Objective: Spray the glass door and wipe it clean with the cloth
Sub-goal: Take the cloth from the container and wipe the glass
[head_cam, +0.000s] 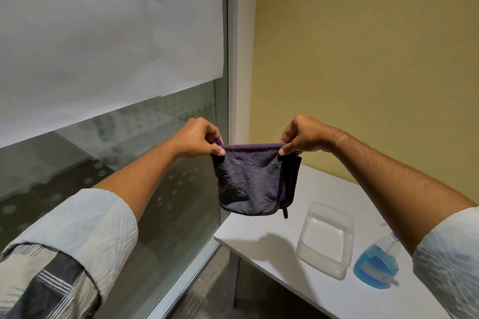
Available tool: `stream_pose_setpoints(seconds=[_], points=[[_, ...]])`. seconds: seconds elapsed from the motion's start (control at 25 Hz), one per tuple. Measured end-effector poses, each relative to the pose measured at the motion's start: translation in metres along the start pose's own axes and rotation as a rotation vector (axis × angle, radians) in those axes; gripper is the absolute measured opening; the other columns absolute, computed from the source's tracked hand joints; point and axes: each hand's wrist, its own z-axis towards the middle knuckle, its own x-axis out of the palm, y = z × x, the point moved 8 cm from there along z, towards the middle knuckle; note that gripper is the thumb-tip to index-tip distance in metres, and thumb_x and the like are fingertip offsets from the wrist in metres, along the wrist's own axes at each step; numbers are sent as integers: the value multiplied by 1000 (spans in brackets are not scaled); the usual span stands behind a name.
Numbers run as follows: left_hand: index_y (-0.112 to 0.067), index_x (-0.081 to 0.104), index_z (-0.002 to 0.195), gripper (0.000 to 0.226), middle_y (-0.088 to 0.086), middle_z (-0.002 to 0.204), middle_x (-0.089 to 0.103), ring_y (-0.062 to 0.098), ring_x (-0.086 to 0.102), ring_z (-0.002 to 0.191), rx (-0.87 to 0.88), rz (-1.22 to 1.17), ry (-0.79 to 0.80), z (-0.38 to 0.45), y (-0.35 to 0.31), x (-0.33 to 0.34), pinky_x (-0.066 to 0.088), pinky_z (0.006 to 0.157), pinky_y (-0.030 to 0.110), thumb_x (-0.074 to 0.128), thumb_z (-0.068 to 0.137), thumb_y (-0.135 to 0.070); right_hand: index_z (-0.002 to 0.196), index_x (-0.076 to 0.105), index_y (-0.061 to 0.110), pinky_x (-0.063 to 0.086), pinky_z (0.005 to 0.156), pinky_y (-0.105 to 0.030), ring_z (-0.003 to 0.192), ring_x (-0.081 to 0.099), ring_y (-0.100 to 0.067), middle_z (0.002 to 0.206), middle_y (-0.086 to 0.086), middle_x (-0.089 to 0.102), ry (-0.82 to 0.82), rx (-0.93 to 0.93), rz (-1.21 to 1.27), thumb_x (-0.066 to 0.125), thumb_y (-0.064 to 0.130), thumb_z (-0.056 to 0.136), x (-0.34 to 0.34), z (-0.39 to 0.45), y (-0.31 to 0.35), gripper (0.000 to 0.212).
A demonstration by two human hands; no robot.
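Along the left of the frame stands the glass door (166, 163), its upper part covered by a white sheet or blind (103, 33) and the lower pane showing a frosted dot pattern; its pale frame (233, 59) runs up the centre. In front of the lower glass a bare forearm reaches out of a rolled-up light sleeve (77, 235), and the left hand (198, 138) pinches the top left corner of a dark purple microfibre cloth (250, 179) between thumb and forefinger. The cloth hangs folded at centre frame, held up in the air just right of the door frame, its top edge pulled flat between the two hands and a small loop dangling at its lower right. The right hand (303, 136) pinches the opposite top corner the same way. Below and to the right sits the white bench (259, 241) against a yellow wall (375, 59). On it rests a clear plastic container (325, 239), and just beside that, at lower right, a spray bottle of blue liquid (375, 264), partly hidden behind the right arm.
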Motion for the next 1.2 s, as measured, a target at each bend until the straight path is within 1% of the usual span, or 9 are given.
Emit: stream_pose_setpoints(seconds=[0.08, 0.24, 0.48, 0.6, 0.72, 0.92, 1.04, 1.12, 1.2], points=[[-11, 77, 83, 18, 3, 76, 74, 9, 65, 68, -46, -24, -24, -21, 13, -11, 49, 62, 19, 85, 70, -19, 87, 76, 6, 62, 75, -34, 76, 74, -22, 80, -6, 76, 30, -36, -11, 84, 12, 73, 12, 3, 20, 17], [-9, 76, 84, 17, 6, 76, 75, 12, 67, 68, -150, -37, -79, -72, 30, -34, 56, 66, 24, 85, 71, -16, 86, 76, 4, 62, 78, -36, 73, 73, -20, 85, -10, 77, 88, -140, -27, 82, 10, 75, 31, -3, 65, 14], [-7, 75, 87, 18, 5, 75, 72, 7, 64, 64, -325, 25, -206, -170, 19, -66, 46, 56, 9, 84, 73, -14, 87, 74, 0, 62, 70, -35, 75, 74, -26, 80, -11, 76, 164, -359, -48, 84, 12, 74, 52, -38, 126, 20], [-9, 77, 88, 21, 9, 79, 75, 11, 64, 69, -394, 98, -297, -226, 7, -78, 49, 63, 17, 85, 72, -18, 83, 74, 6, 54, 63, -24, 57, 67, -14, 73, -4, 73, 163, -474, -68, 84, 16, 74, 62, -66, 155, 17], [-12, 77, 85, 17, 8, 78, 75, 15, 67, 71, -487, 108, -378, -292, -6, -85, 54, 68, 28, 85, 71, -19, 80, 75, 8, 53, 65, -26, 52, 60, -7, 70, -2, 71, 199, -598, -85, 83, 18, 74, 79, -97, 190, 14], [-10, 75, 83, 15, 10, 76, 73, 13, 62, 67, -647, 124, -481, -412, -30, -104, 51, 68, 28, 84, 72, -14, 80, 76, 7, 54, 68, -32, 55, 60, -12, 67, -7, 71, 295, -794, -81, 83, 16, 72, 121, -157, 261, 14], [-10, 76, 85, 16, 11, 79, 74, 11, 61, 67, -772, 167, -570, -493, -50, -118, 51, 67, 25, 83, 73, -16, 84, 73, 1, 50, 62, -29, 58, 58, -17, 80, -20, 73, 337, -929, -105, 82, 17, 72, 146, -205, 313, 21], [-14, 76, 85, 15, 7, 79, 74, 10, 63, 69, -842, 205, -627, -545, -64, -128, 54, 69, 24, 83, 73, -20, 83, 75, 6, 50, 59, -26, 60, 61, -18, 82, -18, 74, 357, -1011, -114, 83, 18, 72, 160, -239, 347, 18], [-15, 76, 84, 13, 7, 79, 73, 11, 63, 69, -906, 226, -677, -596, -79, -137, 55, 69, 27, 82, 74, -20, 83, 77, 12, 57, 65, -30, 66, 68, -21, 82, -13, 76, 382, -1073, -96, 84, 19, 72, 173, -274, 382, 15]])
